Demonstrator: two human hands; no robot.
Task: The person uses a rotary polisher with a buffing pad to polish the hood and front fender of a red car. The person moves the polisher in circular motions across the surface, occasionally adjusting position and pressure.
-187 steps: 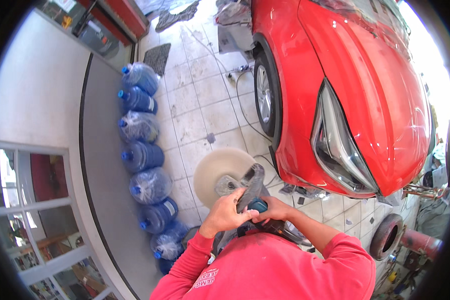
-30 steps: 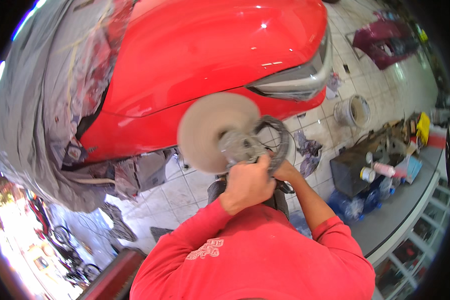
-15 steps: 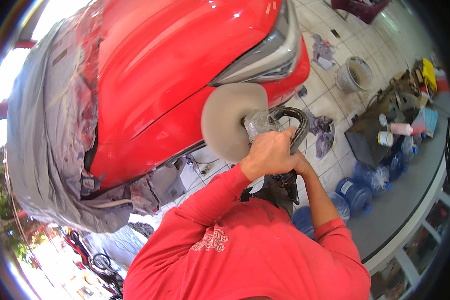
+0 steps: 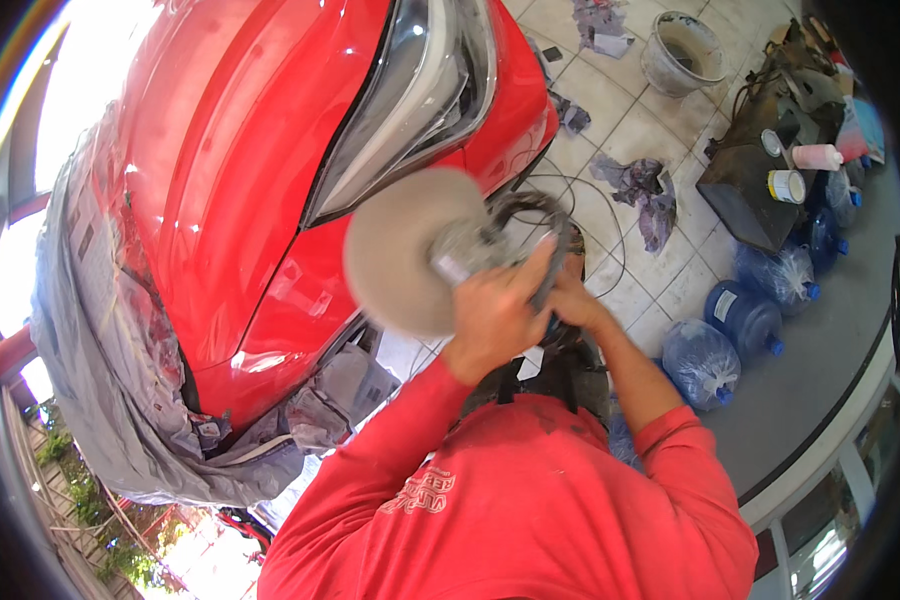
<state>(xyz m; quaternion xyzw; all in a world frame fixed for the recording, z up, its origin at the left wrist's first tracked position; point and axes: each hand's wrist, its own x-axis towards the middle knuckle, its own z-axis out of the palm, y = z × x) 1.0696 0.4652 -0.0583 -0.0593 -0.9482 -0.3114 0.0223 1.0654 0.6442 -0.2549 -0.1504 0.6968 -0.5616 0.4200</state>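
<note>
Polisher (image 4: pixel 458 248), likely heavy and stiff behind its softer round pad (image 4: pixel 395 255), is at the glossy red car (image 4: pixel 240 180), contact unclear, best held where the left hand (image 4: pixel 498 315) grips the loop handle (image 4: pixel 562 235) and the right hand (image 4: pixel 572 300) clasps its half-hidden body, above tiled floor (image 4: pixel 600 95) near blue water jugs (image 4: pixel 742 315).

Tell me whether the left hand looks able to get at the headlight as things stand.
Probably not directly: the left hand grips the polisher, whose round disc sits between that hand and the headlight in this view. It would likely need to let go and reach around.
</note>
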